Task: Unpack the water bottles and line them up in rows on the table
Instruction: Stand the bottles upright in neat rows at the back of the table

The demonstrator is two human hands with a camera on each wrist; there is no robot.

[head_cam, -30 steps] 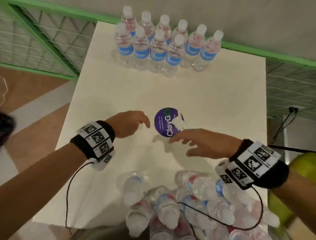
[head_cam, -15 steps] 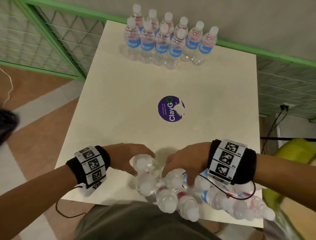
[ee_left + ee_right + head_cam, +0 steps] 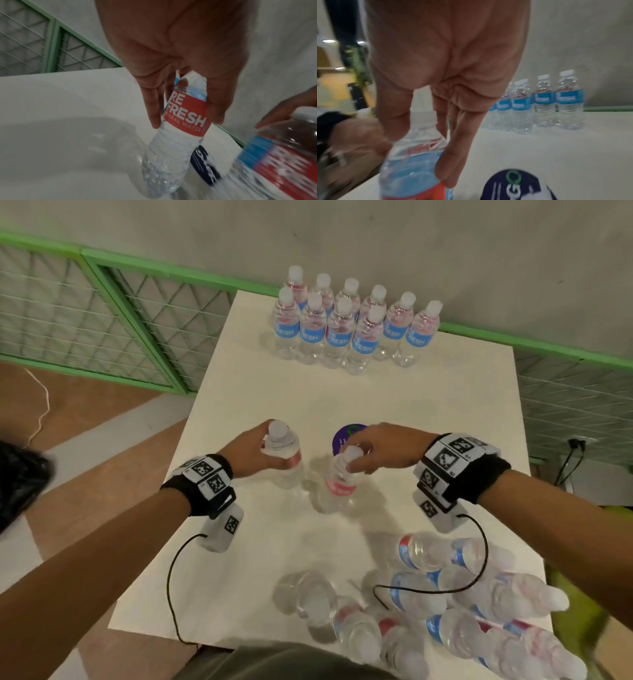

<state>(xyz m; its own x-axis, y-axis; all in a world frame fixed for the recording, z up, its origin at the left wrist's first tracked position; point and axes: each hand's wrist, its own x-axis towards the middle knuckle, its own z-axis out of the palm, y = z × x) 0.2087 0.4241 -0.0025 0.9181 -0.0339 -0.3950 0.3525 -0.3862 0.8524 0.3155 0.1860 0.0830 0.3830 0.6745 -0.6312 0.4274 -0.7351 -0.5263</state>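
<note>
Purple sticker (image 3: 346, 436) half behind the right hand (image 3: 383, 446) — near bottles (image 3: 479, 611) blurred.

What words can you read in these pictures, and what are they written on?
"RE FRESH", with a partly covered line ending "ERAL WATER": red label of the bottle in the left hand.
"RE FRESH", partly hidden: blue labels of the standing bottles.
Purple round sticker: a "G" shows, rest blurred.
Wristband markers: patterns, no words.

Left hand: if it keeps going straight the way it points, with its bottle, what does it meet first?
Probably the standing bottles at the far edge. The left hand holds a bottle and points away from the person across the bare table; nothing lies between. Depth is unclear, so it might pass just left of the rows.
</note>
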